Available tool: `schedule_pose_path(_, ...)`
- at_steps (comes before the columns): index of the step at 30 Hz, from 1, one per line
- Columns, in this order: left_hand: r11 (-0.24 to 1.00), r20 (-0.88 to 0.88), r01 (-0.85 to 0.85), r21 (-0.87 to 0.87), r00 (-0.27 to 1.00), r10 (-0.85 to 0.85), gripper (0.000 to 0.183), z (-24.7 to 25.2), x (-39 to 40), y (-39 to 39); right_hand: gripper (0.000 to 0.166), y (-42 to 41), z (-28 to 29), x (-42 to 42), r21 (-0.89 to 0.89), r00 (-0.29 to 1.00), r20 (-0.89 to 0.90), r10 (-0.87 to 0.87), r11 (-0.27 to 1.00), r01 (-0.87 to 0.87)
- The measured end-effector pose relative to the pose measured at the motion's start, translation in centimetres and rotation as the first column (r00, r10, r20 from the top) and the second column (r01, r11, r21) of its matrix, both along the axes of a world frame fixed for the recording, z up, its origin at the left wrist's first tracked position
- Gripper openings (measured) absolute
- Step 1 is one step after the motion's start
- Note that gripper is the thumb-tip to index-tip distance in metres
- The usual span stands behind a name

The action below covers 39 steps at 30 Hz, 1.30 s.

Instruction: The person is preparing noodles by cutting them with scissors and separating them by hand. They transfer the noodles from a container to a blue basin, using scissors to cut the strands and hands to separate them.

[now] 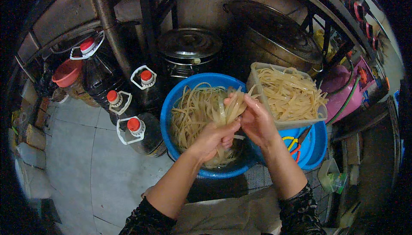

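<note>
Over a round blue plastic basin (168, 112), my left hand (214, 138) grips a bundle of wide flat noodles (236, 106). My right hand (259, 119) is at the upper end of that bundle, its thumb and fingers around the strands. Many more noodles (193, 116) lie in the basin, some touching the held bundle. To the right, a translucent plastic container (283, 125) is heaped with flat noodles (286, 93). It rests partly over a second blue basin (317, 145), where scissors with yellow and orange handles (294, 146) lie, partly hidden by my right forearm.
Several large dark bottles (103, 80) with red caps stand at the left on grey floor tiles (70, 148). Behind are a lidded metal pot (190, 43) and a large metal pot (280, 47). A pink plastic vessel (344, 96) with a green hose (346, 103) is at the right.
</note>
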State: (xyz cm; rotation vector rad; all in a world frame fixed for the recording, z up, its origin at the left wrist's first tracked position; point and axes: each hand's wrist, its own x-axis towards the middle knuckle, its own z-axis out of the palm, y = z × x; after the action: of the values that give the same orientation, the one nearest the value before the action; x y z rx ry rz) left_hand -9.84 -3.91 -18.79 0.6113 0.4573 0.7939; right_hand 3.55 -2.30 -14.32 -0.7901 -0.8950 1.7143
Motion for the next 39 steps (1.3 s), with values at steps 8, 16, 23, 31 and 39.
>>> schedule_pose_path(8,0.994,0.050,-0.108,0.033,0.993,0.106,0.025,-0.5,0.4,0.2,0.034,0.9,-0.6,1.0,0.050,0.998,-0.041,-0.042,0.998,0.044)
schedule_pose_path(16,0.961,0.016,-0.272,-0.052,0.962,0.273,0.014,0.0,0.1,0.5,0.035,1.0,-0.5,1.0,0.041,0.981,-0.031,-0.189,0.981,0.191)
schedule_pose_path(23,0.964,0.066,-0.220,-0.148,0.971,0.232,0.015,-0.6,-0.4,0.8,0.036,1.1,-0.1,1.2,0.051,0.983,-0.077,-0.167,0.984,0.171)
schedule_pose_path(31,0.986,-0.041,-0.164,-0.030,0.986,0.163,0.019,-0.2,-2.6,1.7,0.034,1.6,-0.5,1.6,0.096,0.994,0.023,-0.102,0.990,0.100)
schedule_pose_path(39,0.992,-0.104,-0.121,-0.038,0.988,0.116,0.032,-0.2,-3.3,1.7,0.028,2.0,-0.9,1.5,0.073,0.999,-0.031,-0.015,0.997,0.017)
